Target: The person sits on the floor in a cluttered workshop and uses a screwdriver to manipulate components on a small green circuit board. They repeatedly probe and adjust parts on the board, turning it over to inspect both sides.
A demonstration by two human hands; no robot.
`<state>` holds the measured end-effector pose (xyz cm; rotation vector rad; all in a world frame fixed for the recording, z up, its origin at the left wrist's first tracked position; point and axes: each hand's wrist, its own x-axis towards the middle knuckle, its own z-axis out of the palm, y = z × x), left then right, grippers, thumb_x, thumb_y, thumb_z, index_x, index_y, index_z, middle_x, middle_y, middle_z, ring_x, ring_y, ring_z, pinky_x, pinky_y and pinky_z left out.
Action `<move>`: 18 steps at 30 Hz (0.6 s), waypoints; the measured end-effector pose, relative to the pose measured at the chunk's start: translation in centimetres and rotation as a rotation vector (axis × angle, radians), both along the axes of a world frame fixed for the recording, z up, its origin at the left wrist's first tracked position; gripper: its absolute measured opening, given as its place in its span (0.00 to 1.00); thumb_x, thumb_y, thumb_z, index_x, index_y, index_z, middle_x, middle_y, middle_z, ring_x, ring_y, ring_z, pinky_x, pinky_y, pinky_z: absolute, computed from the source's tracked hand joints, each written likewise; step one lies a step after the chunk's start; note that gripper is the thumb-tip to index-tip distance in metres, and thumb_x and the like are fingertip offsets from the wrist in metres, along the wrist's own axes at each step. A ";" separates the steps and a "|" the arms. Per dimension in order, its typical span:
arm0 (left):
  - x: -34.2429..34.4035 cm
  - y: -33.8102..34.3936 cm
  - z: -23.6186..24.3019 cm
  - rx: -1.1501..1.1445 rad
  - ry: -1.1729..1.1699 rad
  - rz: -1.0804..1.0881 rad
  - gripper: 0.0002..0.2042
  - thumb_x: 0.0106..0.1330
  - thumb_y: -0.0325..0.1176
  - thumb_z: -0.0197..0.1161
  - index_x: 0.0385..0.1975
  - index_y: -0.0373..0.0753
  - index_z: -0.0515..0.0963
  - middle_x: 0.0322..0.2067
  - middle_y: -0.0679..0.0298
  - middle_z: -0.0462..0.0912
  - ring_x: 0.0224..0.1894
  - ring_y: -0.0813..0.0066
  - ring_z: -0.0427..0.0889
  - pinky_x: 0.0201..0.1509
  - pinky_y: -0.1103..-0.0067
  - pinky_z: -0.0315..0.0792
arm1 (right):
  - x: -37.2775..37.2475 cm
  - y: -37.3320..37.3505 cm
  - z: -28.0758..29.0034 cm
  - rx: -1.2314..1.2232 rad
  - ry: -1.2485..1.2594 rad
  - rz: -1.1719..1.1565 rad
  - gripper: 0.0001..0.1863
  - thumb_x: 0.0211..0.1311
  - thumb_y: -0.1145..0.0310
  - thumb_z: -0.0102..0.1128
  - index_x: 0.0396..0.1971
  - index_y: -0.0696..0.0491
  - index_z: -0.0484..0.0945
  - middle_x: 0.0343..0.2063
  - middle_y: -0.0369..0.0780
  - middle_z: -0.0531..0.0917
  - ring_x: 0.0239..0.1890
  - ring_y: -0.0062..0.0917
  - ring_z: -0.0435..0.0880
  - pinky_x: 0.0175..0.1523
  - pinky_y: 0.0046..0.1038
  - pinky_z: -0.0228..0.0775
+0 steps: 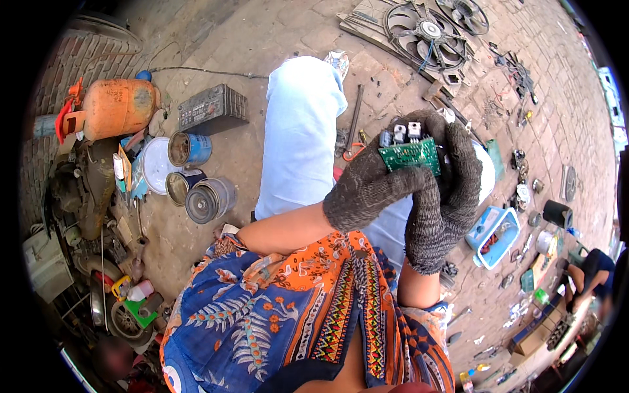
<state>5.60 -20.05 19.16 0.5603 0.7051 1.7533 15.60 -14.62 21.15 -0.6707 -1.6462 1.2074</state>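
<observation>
A small green circuit board [411, 156] is held up above my lap, tilted toward me. Silver and black upright components stand along its far edge. My left hand [368, 187], in a dark grey knitted glove, grips the board's left side, with the thumb along its near edge. Wearing a matching glove, my right hand [449, 196] curls around the right side. Its fingers hide part of that end and whatever lies behind it. The two hands touch at the board's near edge.
At left are an orange gas cylinder [118, 108], a black battery [213, 109] and an open blue can [190, 149]. A fan assembly [429, 33] lies ahead. A light-blue basin [495, 237] sits at right among scattered tools and parts. Another person [593, 278] crouches far right.
</observation>
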 end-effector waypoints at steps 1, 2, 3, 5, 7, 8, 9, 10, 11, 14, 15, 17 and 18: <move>-0.1 0.0 0.5 0.010 0.009 0.016 0.20 0.61 0.27 0.59 0.53 0.32 0.66 0.46 0.60 0.76 0.47 0.72 0.76 0.53 0.74 0.71 | 0.0 0.0 -0.2 0.032 0.001 -0.008 0.24 0.56 0.75 0.60 0.54 0.58 0.69 0.53 0.45 0.72 0.55 0.32 0.72 0.59 0.33 0.65; 0.0 0.0 0.6 0.017 0.060 0.028 0.21 0.61 0.27 0.58 0.54 0.32 0.65 0.47 0.60 0.75 0.49 0.72 0.74 0.54 0.74 0.70 | 0.1 0.0 0.0 0.019 0.001 -0.013 0.24 0.55 0.76 0.60 0.54 0.58 0.69 0.53 0.45 0.73 0.55 0.32 0.73 0.59 0.33 0.66; 0.0 0.0 0.6 0.025 0.110 0.043 0.22 0.62 0.26 0.58 0.56 0.32 0.64 0.48 0.60 0.74 0.51 0.72 0.73 0.55 0.75 0.69 | 0.2 0.0 0.3 0.006 0.000 -0.019 0.23 0.55 0.78 0.60 0.53 0.58 0.69 0.52 0.45 0.73 0.54 0.32 0.74 0.58 0.33 0.67; -0.3 0.2 0.7 0.065 0.201 0.075 0.24 0.62 0.25 0.58 0.58 0.34 0.62 0.52 0.60 0.71 0.54 0.72 0.70 0.58 0.76 0.66 | 0.4 -0.1 0.8 -0.020 -0.003 -0.032 0.23 0.55 0.81 0.59 0.52 0.58 0.70 0.52 0.45 0.74 0.53 0.33 0.75 0.56 0.33 0.69; -0.8 0.5 0.5 0.125 0.343 0.116 0.25 0.61 0.24 0.59 0.59 0.36 0.62 0.54 0.60 0.69 0.56 0.71 0.69 0.60 0.76 0.65 | 0.3 0.0 0.8 -0.001 0.032 -0.024 0.23 0.53 0.82 0.61 0.51 0.59 0.70 0.50 0.45 0.75 0.51 0.33 0.76 0.56 0.33 0.69; -1.1 0.7 0.1 0.152 0.446 0.143 0.25 0.61 0.24 0.59 0.59 0.36 0.63 0.54 0.59 0.69 0.56 0.70 0.69 0.60 0.75 0.65 | 0.4 0.0 0.8 0.007 0.052 -0.019 0.24 0.52 0.82 0.62 0.51 0.60 0.70 0.49 0.46 0.76 0.50 0.32 0.77 0.56 0.33 0.69; -1.5 0.9 -0.1 0.180 0.550 0.169 0.24 0.61 0.25 0.59 0.59 0.36 0.64 0.54 0.58 0.69 0.56 0.69 0.70 0.60 0.75 0.65 | 0.5 0.0 0.9 0.013 0.052 -0.018 0.24 0.50 0.83 0.63 0.51 0.60 0.71 0.48 0.46 0.77 0.50 0.32 0.77 0.56 0.32 0.70; -1.9 1.0 0.0 0.190 0.676 0.159 0.24 0.61 0.25 0.59 0.58 0.36 0.64 0.54 0.58 0.70 0.56 0.68 0.70 0.60 0.75 0.65 | 0.6 0.0 1.2 0.019 0.051 -0.018 0.25 0.49 0.83 0.64 0.50 0.60 0.71 0.48 0.46 0.77 0.49 0.32 0.78 0.55 0.32 0.70; -2.4 1.0 0.1 0.202 0.802 0.148 0.24 0.61 0.25 0.59 0.58 0.36 0.65 0.54 0.57 0.70 0.56 0.68 0.70 0.60 0.74 0.65 | 0.7 -0.1 1.3 0.025 0.050 -0.018 0.25 0.48 0.83 0.65 0.49 0.61 0.71 0.47 0.46 0.78 0.48 0.31 0.78 0.55 0.32 0.70; -3.2 1.1 0.6 0.244 0.952 0.103 0.23 0.61 0.25 0.59 0.58 0.36 0.64 0.54 0.58 0.70 0.55 0.68 0.71 0.59 0.74 0.66 | 1.5 0.1 1.2 0.085 -0.003 -0.031 0.25 0.44 0.84 0.68 0.46 0.62 0.73 0.46 0.47 0.78 0.47 0.32 0.78 0.50 0.33 0.75; -3.3 1.1 0.7 0.258 0.965 0.087 0.24 0.62 0.25 0.59 0.58 0.35 0.64 0.55 0.58 0.70 0.55 0.69 0.71 0.59 0.74 0.67 | 1.5 0.1 1.3 0.107 -0.042 -0.038 0.24 0.44 0.83 0.68 0.45 0.61 0.74 0.44 0.47 0.79 0.46 0.31 0.79 0.49 0.32 0.75; -2.7 0.6 0.0 0.233 0.517 -0.060 0.24 0.62 0.25 0.58 0.59 0.35 0.63 0.55 0.59 0.70 0.56 0.70 0.71 0.58 0.75 0.67 | 1.5 -0.1 2.0 0.150 -0.116 -0.054 0.23 0.43 0.82 0.70 0.44 0.61 0.75 0.42 0.45 0.80 0.43 0.29 0.80 0.46 0.29 0.76; -2.5 0.4 -0.3 0.215 0.294 -0.130 0.25 0.62 0.25 0.58 0.60 0.34 0.62 0.56 0.59 0.70 0.56 0.71 0.70 0.58 0.75 0.67 | 1.4 -0.3 2.3 0.152 -0.135 -0.057 0.23 0.42 0.82 0.70 0.43 0.61 0.76 0.41 0.45 0.81 0.42 0.28 0.80 0.45 0.28 0.76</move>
